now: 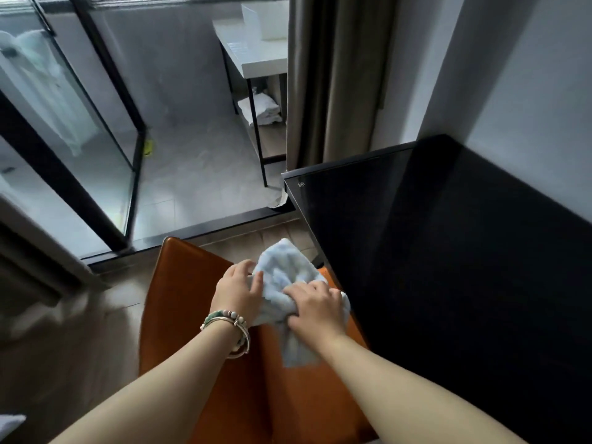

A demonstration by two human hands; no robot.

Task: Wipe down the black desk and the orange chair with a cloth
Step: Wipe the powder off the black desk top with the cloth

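A light blue cloth (285, 267) is bunched between both hands above the orange chair (179, 302). My left hand (238, 291), with bracelets at the wrist, holds the cloth's left side with its fingers curled round the edge. My right hand (315, 310) grips the bunched middle of the cloth, and a loose end hangs below it. The black desk (448, 251) stands to the right, its glossy top bare, its left edge right beside the chair.
A glass shower enclosure with a black frame (105, 123) stands at the left. Behind are a white vanity shelf (259, 56) with folded towels below and a grey curtain (333, 81). Wooden floor lies left of the chair, and a white wall runs along the desk's right.
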